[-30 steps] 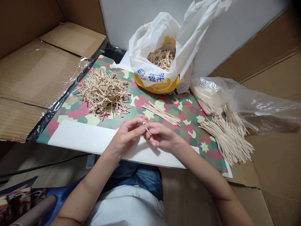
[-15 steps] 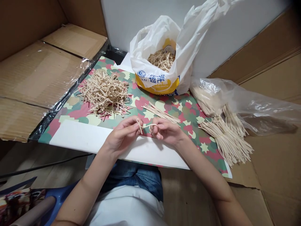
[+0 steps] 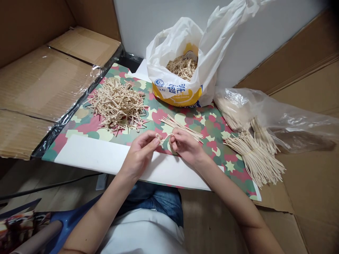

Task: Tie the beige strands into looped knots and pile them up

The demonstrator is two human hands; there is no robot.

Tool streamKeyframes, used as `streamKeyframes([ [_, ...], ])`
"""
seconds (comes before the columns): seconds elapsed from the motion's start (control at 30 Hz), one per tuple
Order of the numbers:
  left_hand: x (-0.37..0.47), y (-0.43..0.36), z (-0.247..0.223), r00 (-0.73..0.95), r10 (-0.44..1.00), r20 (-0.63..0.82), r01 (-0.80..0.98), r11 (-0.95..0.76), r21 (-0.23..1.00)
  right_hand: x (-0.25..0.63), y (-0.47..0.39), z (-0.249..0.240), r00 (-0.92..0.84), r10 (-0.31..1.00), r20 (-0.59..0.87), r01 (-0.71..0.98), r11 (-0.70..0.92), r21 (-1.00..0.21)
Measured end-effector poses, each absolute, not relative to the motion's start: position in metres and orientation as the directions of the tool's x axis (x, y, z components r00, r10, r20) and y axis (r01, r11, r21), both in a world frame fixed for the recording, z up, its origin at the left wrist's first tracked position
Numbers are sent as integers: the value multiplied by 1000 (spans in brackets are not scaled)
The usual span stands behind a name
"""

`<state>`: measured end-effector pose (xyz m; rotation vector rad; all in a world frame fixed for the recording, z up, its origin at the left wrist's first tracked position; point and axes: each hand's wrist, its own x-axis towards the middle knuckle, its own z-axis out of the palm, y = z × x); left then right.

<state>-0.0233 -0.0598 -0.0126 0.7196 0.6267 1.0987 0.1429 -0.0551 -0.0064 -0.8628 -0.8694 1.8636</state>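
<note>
Between my two hands runs one thin cream-coloured cord [image 3: 165, 138], looped at its left end and arched toward the right. My left hand [image 3: 144, 150] pinches the looped part between thumb and fingertips. The other end is gripped by the curled fingers of my right hand [image 3: 185, 144]. Just beyond my right hand lies a small row of straight cord lengths [image 3: 181, 127]. A heap of short, looped cord pieces [image 3: 118, 106] sits past my left hand. What material the cord is, I cannot tell.
A white plastic bag [image 3: 169, 76] with many cord pieces inside stands at the back. Rubber-banded cord bundles [image 3: 254, 158] and a clear plastic bag [image 3: 286, 116] lie at right. Camouflage-patterned sheeting [image 3: 87, 120] covers the board. Cardboard [image 3: 53, 81] lies at left.
The cord's free stretch has gone from nearly straight to a raised arch. My right hand has shifted slightly and turned; my left hand keeps its pinch at the loop.
</note>
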Motion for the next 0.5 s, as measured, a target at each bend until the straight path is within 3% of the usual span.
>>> streamKeyframes([
  [0.27, -28, -55, -16, 183, 978, -102, -607, 194, 771, 151, -54, 2, -453, 848, -274, -403, -469, -786],
  [0.5, -27, -59, -17, 350, 932, -90, -580, 291, 761, 146, -54, -2, -426, 873, -239, -416, -423, -805],
])
